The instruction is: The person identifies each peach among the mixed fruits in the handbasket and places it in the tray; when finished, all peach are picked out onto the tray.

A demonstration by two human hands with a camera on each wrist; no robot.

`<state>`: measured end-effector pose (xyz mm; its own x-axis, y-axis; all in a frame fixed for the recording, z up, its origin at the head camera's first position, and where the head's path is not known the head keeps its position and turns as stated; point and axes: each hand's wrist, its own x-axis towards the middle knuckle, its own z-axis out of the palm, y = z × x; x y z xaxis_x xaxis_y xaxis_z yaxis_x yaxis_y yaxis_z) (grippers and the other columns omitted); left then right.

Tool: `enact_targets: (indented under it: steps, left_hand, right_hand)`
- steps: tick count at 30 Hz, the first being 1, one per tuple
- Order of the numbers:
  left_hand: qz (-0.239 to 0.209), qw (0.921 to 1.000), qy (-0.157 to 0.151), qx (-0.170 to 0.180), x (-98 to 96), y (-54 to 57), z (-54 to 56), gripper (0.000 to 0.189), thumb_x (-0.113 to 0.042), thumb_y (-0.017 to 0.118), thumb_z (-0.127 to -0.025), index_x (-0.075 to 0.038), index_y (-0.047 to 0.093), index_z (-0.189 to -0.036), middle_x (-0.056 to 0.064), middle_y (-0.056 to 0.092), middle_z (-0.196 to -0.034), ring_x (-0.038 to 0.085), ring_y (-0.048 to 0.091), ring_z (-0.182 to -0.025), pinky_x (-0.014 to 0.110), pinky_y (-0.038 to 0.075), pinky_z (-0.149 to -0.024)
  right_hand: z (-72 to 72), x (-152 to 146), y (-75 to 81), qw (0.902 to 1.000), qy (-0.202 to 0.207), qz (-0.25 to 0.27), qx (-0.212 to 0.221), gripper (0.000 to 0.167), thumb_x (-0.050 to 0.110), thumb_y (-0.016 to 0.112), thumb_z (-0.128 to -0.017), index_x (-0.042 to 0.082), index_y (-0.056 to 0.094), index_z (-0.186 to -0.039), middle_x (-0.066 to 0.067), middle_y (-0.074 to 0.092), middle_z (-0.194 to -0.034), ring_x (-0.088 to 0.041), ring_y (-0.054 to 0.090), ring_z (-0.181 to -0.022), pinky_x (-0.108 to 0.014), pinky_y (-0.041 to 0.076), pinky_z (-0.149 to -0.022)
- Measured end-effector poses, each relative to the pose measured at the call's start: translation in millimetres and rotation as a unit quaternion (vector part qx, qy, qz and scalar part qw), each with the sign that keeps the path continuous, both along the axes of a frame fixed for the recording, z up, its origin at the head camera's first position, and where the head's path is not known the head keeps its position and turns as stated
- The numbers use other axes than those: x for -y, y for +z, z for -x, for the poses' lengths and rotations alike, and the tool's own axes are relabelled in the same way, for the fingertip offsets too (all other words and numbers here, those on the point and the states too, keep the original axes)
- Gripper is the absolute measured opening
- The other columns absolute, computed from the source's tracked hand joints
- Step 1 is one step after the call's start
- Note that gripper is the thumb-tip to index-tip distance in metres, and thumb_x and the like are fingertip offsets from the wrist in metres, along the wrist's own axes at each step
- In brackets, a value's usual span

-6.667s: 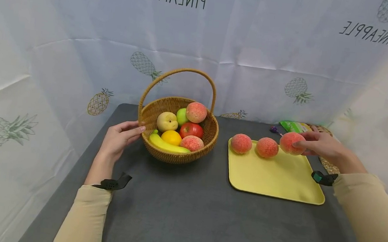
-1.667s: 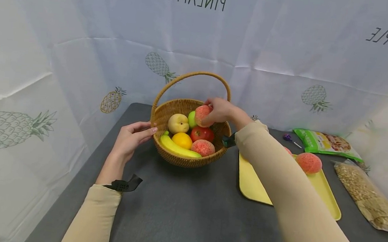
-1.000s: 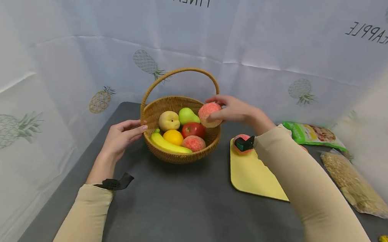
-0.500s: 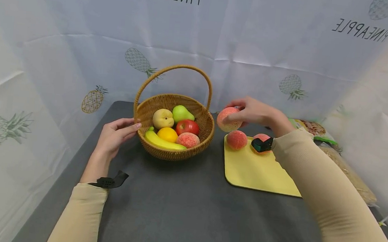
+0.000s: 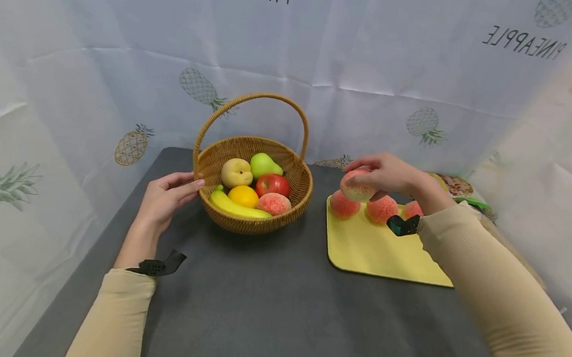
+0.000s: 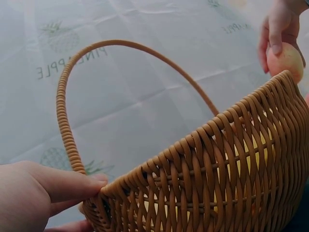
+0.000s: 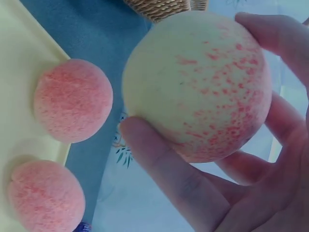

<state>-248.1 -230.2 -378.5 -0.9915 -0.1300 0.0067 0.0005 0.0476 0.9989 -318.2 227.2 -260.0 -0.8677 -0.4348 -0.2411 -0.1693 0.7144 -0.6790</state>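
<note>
My left hand (image 5: 163, 202) grips the wicker basket (image 5: 253, 228) at its left rim, by the foot of the handle; in the left wrist view the thumb (image 6: 79, 186) lies over the rim. The basket holds a yellowish peach (image 5: 237, 173), a green pear (image 5: 265, 165), a red apple (image 5: 273, 186), an orange (image 5: 243, 196), a banana (image 5: 237, 207) and a pink peach (image 5: 274, 203). My right hand (image 5: 393, 175) holds another pink-and-cream peach (image 7: 198, 87) between thumb and fingers, above the back left of the yellow tray (image 5: 381, 255).
Along the tray's back edge sit three pink peaches: one at the left (image 5: 343, 206), one in the middle (image 5: 382, 209) and one partly hidden by the wrist (image 5: 412, 210). A snack bag (image 5: 459, 187) lies behind the right forearm. A pineapple-print curtain (image 5: 362, 128) hangs behind the grey table (image 5: 265, 301).
My right hand has lifted a pink peach out of the basket and carried it right, over the tray. Earlier it set another peach on the tray. My left hand keeps hold of the basket.
</note>
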Motion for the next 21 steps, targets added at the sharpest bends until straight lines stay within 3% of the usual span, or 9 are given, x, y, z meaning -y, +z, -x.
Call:
enact_targets:
  steps: [7, 14, 21]
  left_hand:
    - [-0.014, 0.9999, -0.001, 0.0, 1.1, 1.5, 0.1, 0.065, -0.035, 0.082, -0.09, 0.002, 0.06, -0.139, 0.005, 0.058, -0.126, 0.009, 0.066, -0.105, 0.028, 0.053, -0.095]
    - [-0.017, 0.9999, 0.001, 0.001, 1.9, 3.1, 0.1, 0.066, -0.034, 0.082, -0.09, 0.001, 0.059, -0.141, 0.003, 0.058, -0.126, 0.008, 0.066, -0.104, 0.028, 0.053, -0.096]
    - [-0.018, 0.9998, -0.002, 0.003, 1.0, 2.6, -0.7, 0.067, -0.033, 0.082, -0.09, 0.002, 0.058, -0.141, 0.004, 0.059, -0.125, 0.008, 0.066, -0.104, 0.032, 0.051, -0.098]
  right_hand:
    - [-12.6, -13, -1.5, 0.9994, -0.008, -0.019, 0.029, 0.054, 0.036, 0.077, -0.094, 0.013, 0.062, -0.14, -0.017, 0.06, -0.126, -0.033, 0.062, -0.1, -0.048, 0.061, -0.079]
    - [-23.9, -22, -8.2, 0.9959, 0.001, 0.005, 0.09, 0.071, 0.017, 0.085, -0.084, 0.012, 0.053, -0.147, -0.02, 0.052, -0.133, -0.035, 0.057, -0.112, -0.046, 0.06, -0.088]
    - [-39.4, -24, -27.2, 0.9968, 0.007, -0.028, 0.074, 0.071, 0.027, 0.085, -0.086, 0.009, 0.052, -0.146, -0.02, 0.051, -0.134, -0.035, 0.057, -0.112, -0.045, 0.062, -0.084]
